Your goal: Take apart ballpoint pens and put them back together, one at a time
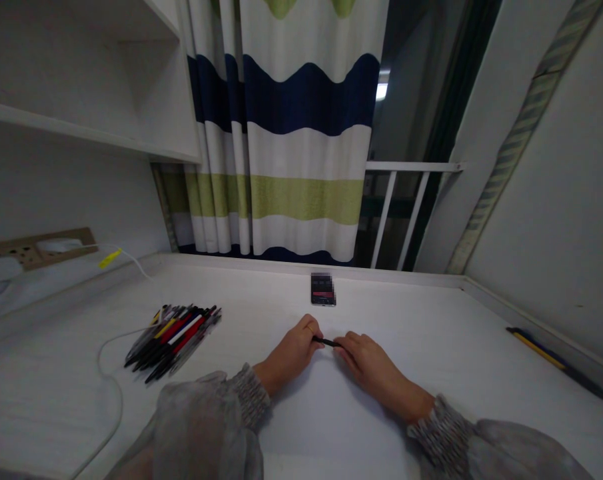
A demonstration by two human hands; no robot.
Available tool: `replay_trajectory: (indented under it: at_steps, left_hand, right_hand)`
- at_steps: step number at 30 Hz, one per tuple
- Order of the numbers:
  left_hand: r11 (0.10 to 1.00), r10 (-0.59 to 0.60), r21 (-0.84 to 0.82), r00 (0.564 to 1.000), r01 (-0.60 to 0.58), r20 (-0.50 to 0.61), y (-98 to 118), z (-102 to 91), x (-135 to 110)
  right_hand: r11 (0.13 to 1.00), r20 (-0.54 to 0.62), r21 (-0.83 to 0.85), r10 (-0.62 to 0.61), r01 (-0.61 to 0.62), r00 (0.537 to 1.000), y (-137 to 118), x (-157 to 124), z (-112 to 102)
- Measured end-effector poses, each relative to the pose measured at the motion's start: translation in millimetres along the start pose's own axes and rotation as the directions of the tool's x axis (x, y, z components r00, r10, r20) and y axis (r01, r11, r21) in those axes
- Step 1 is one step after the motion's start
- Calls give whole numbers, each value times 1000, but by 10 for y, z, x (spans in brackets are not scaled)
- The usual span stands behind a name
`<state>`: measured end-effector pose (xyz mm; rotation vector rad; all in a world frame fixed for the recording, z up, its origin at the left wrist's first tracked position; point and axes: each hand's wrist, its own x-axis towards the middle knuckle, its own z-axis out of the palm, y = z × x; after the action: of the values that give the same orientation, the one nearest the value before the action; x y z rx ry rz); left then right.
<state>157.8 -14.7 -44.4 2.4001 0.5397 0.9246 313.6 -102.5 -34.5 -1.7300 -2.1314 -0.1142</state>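
Between my two hands, low over the white desk, a thin black pen lies roughly level. My left hand is closed on its left end; a ring shows on one finger. The right end is pinched by my right hand. Only the pen's middle shows, as my fingers cover both ends. To the left of my hands lies a pile of pens in black, red, yellow, white and grey. A phone with a lit screen rests just beyond my hands.
A white cable curves across the desk's left side, beside the pens. Long dark and yellow items lie along the right edge. A power strip with plugs is on the left wall, under a shelf. A striped curtain hangs behind.
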Motion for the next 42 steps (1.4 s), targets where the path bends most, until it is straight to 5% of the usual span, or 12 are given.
replay_trajectory:
  at_steps: [5,11,21,29,37,42]
  left_hand:
    - [1000,11,-1,1000,-11,2,1,3,-2]
    - [1000,19,13,1000,-19,-5,20,-6,2]
    - [999,40,-13,999,-40,-3,26,-13,-5]
    - [999,45,18,999,-45,-13,-1,-12,3]
    - [1000,3,14,1000,-3,-6,6,13,-12]
    - [1000,-9,15,1000,10,-9,-14,26,-16]
  right_hand:
    - [996,-55,65,66,-62,996,26,-14,20]
    - [997,-42,-38,-67,65,997,56,18,-1]
    - [994,-34,77,80,-77,996,40,-29,37]
    - [999,-11,-20,-36,36,999,28,13,-11]
    - [991,-4,81,104,-103,995,55,-21,13]
    - [999,15,23,49,-49,999,30,11,-14]
